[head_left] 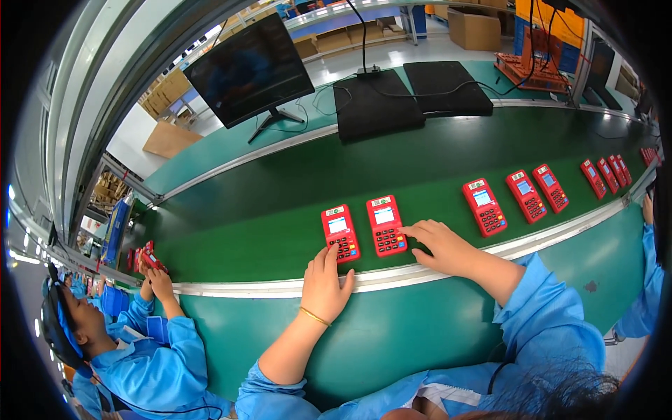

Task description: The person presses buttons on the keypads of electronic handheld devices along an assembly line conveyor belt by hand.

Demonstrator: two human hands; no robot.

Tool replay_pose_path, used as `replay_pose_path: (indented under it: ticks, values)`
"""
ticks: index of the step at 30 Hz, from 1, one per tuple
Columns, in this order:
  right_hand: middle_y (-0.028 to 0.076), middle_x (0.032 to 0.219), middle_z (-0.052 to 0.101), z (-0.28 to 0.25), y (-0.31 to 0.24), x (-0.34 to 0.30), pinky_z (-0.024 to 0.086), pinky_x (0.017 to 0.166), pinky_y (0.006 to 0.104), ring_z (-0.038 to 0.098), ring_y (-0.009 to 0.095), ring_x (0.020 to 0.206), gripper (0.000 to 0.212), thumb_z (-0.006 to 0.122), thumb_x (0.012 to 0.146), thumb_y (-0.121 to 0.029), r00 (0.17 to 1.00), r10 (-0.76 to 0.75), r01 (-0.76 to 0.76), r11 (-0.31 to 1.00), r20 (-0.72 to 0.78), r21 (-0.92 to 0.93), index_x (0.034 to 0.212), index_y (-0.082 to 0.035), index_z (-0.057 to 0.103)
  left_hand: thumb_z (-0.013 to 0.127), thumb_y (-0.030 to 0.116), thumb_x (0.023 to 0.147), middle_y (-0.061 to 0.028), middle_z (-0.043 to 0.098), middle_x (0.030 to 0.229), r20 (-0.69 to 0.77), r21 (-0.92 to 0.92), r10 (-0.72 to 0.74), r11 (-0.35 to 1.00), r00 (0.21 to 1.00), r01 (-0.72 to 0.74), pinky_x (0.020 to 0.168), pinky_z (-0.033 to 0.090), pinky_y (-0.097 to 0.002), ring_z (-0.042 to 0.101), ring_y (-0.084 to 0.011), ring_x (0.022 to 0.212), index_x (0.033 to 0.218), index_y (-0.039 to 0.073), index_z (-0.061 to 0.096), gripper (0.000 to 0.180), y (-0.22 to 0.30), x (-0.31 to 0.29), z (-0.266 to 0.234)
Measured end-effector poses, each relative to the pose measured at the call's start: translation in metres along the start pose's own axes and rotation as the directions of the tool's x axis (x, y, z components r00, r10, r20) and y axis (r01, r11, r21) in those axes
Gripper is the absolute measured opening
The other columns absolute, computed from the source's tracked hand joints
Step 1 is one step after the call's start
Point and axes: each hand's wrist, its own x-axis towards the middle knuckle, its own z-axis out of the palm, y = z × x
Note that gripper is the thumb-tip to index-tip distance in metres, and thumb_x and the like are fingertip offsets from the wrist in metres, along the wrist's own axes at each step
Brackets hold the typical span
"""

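Two red handheld payment terminals with lit screens and black keypads lie face up, side by side, on the green belt in front of me. My left hand (325, 285) reaches over the belt's near edge, its fingertips on the keypad of the left payment terminal (337, 224). The thumb stands apart from the fingers, and nothing is gripped. My right hand (441, 245) comes from the right with its index finger extended to the right side of the other payment terminal's keypad (385, 218). Its fingers are loosely spread and hold nothing.
Further right on the belt lie more red terminals (484, 206), several in a row. At left, a co-worker's hands (159, 280) hold a red terminal (152, 257). Across the belt stand a black monitor (248, 70), black mats (448, 87) with cables, and an orange rack (535, 70).
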Motion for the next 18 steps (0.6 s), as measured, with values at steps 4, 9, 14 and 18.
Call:
replay_pose_path:
  ticks: [4,9,14,18]
  values:
    - [0.013,0.127,0.060,-0.0076,-0.0029,-0.0046,0.044,0.104,0.0432,0.056,0.031,0.117,0.055,0.066,0.093,-0.012,0.998,0.006,-0.006,1.000,0.058,0.003,0.145,-0.010,0.051,0.073,0.021,0.088,-0.0297,0.050,0.140,0.030,0.036,-0.059,0.998,0.998,0.058,0.102,0.046,-0.0491,0.056,-0.0428,0.118,0.141,0.005,0.054,0.059,0.0026,0.0000,-0.0055]
    - [0.012,0.130,0.059,-0.0062,-0.0055,-0.0057,0.044,0.104,0.0429,0.055,0.030,0.117,0.055,0.066,0.092,-0.011,0.996,-0.059,0.064,0.993,0.061,-0.095,0.145,-0.009,0.053,0.074,0.021,0.087,-0.0278,0.047,0.145,0.021,0.121,0.079,0.989,0.997,-0.081,0.103,0.043,-0.0491,0.057,-0.0381,0.116,0.143,0.014,0.057,0.059,-0.0045,0.0007,-0.0021]
    - [0.011,0.128,0.059,-0.0018,-0.0053,-0.0031,0.044,0.102,0.0424,0.055,0.028,0.117,0.051,0.067,0.091,-0.011,0.998,-0.041,0.045,0.993,0.038,-0.108,0.141,-0.010,0.057,0.074,0.023,0.086,-0.0259,0.047,0.143,0.025,0.113,0.065,0.991,0.998,-0.067,0.105,0.040,-0.0505,0.055,-0.0373,0.119,0.145,0.017,0.056,0.061,-0.0026,0.0026,-0.0020]
    - [0.012,0.128,0.059,-0.0016,-0.0088,-0.0016,0.044,0.102,0.0425,0.056,0.029,0.117,0.051,0.066,0.091,-0.009,0.999,0.011,-0.009,0.998,0.040,-0.064,0.141,-0.011,0.057,0.074,0.023,0.086,-0.0241,0.047,0.140,0.044,0.142,0.042,0.989,0.998,-0.048,0.106,0.037,-0.0512,0.053,-0.0366,0.121,0.144,0.019,0.056,0.061,-0.0004,0.0052,-0.0017]
